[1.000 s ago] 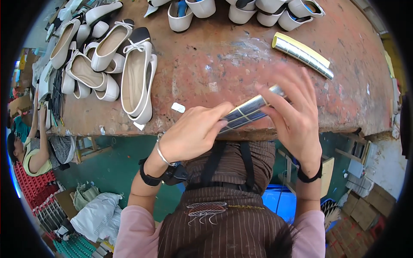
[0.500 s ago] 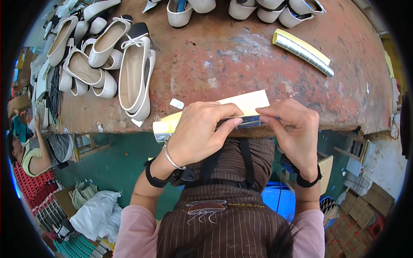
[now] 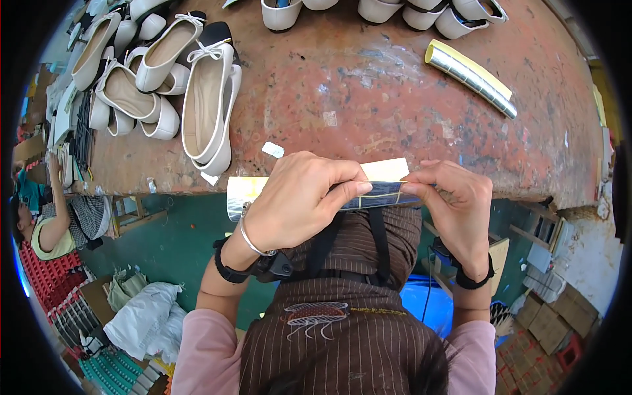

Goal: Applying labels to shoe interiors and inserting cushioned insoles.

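From my remote post, I record the left hand (image 3: 299, 197) and right hand (image 3: 457, 204) each closed in a thumb-and-finger pinch on the yellow-backed silver sticker sheet (image 3: 384, 195) at the near edge of the table (image 3: 368, 85), presumably spaced apart to hold its curl flat, the rolled silver sheet (image 3: 469, 80) lying beyond.

Tbl (image 3: 296, 92) w/ wht shoes (image 3: 203, 105), slvr roll (image 3: 470, 80).

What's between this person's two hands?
In the head view, a shiny gridded foil-like sheet spans the gap from the left hand to the right hand.
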`<action>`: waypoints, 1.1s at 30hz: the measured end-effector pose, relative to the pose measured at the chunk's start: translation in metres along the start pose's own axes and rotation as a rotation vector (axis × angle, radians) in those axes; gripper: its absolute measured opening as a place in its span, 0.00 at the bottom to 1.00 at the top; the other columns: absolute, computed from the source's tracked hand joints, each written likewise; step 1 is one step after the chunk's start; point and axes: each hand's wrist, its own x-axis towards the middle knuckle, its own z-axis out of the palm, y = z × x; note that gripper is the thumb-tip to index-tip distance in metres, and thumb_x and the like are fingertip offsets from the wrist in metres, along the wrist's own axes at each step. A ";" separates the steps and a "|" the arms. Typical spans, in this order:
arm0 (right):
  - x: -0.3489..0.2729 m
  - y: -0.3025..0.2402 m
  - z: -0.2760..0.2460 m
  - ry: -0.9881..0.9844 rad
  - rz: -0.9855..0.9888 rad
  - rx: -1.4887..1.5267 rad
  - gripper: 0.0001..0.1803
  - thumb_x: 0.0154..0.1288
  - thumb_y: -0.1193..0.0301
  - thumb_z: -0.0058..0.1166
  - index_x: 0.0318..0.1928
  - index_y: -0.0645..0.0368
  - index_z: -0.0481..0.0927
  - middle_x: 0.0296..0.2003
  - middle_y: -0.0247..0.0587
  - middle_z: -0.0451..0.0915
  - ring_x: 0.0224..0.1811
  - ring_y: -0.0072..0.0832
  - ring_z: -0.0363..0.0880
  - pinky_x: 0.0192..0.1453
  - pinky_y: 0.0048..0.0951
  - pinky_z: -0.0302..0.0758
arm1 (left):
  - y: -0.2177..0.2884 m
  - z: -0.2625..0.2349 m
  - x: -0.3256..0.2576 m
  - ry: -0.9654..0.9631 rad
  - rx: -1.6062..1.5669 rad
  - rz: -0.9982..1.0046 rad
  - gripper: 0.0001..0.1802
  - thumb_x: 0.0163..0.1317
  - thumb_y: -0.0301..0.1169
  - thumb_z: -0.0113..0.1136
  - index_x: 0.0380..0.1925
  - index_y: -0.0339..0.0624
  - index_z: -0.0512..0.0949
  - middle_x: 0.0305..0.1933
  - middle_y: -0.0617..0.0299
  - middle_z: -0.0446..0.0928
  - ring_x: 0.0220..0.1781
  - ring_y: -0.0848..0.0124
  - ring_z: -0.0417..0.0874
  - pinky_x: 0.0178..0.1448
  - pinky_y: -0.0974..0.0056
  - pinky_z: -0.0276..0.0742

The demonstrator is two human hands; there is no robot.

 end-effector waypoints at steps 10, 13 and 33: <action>0.000 0.002 0.008 0.116 -0.223 -0.183 0.10 0.49 0.77 0.68 0.36 0.60 0.87 0.32 0.39 0.83 0.35 0.35 0.83 0.36 0.34 0.78 | -0.008 -0.002 0.000 -0.065 -0.172 -0.089 0.11 0.69 0.32 0.60 0.34 0.34 0.82 0.22 0.63 0.74 0.25 0.79 0.70 0.30 0.69 0.66; -0.002 0.005 0.011 0.231 -0.392 -0.393 0.14 0.48 0.74 0.68 0.39 0.58 0.88 0.36 0.38 0.82 0.40 0.36 0.82 0.40 0.36 0.80 | -0.013 -0.004 0.003 -0.122 -0.363 -0.138 0.11 0.71 0.30 0.58 0.36 0.31 0.82 0.26 0.69 0.74 0.29 0.84 0.68 0.32 0.72 0.65; -0.002 0.000 0.006 0.242 -0.224 0.082 0.33 0.45 0.72 0.71 0.57 0.57 0.80 0.52 0.48 0.80 0.61 0.47 0.74 0.69 0.52 0.65 | -0.020 0.001 0.006 -0.119 -0.406 -0.194 0.12 0.70 0.31 0.60 0.38 0.28 0.82 0.28 0.70 0.77 0.32 0.85 0.70 0.35 0.73 0.69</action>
